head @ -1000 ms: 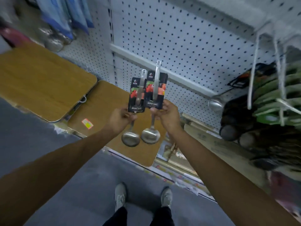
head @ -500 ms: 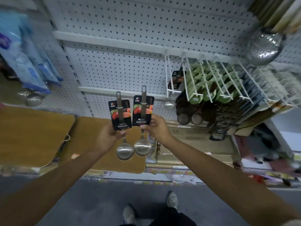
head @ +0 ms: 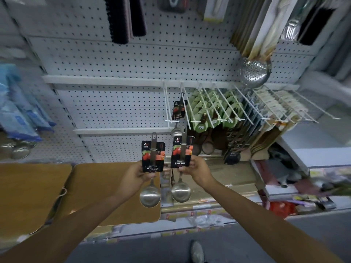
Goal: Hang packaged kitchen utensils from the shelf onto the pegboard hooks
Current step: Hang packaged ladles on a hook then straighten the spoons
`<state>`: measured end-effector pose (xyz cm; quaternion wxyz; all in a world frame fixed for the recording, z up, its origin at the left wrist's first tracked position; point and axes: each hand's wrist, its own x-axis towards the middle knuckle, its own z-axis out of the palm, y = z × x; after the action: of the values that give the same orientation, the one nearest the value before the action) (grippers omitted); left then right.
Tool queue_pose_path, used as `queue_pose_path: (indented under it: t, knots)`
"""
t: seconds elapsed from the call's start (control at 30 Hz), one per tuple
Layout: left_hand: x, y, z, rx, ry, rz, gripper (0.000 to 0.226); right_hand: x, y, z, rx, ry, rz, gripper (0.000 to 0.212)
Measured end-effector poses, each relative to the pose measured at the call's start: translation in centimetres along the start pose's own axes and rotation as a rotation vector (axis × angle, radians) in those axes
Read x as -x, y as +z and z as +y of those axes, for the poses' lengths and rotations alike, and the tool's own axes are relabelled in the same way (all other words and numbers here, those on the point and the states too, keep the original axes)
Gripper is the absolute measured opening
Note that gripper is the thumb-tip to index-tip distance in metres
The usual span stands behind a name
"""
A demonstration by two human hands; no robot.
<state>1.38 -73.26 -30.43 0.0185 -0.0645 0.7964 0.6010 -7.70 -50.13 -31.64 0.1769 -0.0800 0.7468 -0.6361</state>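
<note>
Two carded ladles are up, one per hand. Head view, the only one: left hand (head: 133, 172) pinches the bottom edge of the left ladle's (head: 152, 168) black printed card between thumb and curled fingers; right hand (head: 197, 170) pinches the right ladle (head: 181, 164) the same way. Both hang bowl-down, held in front of the shelf edge and below the white wire hooks (head: 171, 103).

Step in hand, as I judge it: carrying to the pegboard (head: 114, 61). One matching ladle (head: 178, 111) already hangs on a hook. Next move calls for lifting a handle's slotted end to a hook tip and threading it on; which hook is free looks uncertain through the blur.

Ladles: brushed steel, round shallow bowls, flat narrow handles. Cards glossy. Pegboard matte white, evenly perforated.
</note>
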Motion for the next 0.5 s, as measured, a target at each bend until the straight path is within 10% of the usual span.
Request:
queue_pose_path:
  t: [0.5]
  knots:
    - [-1.6,4.2,2.4,-0.081,-0.005,-0.06,0.029,-1.6,-4.6,1.7,0.016,0.114,-0.02,0.032]
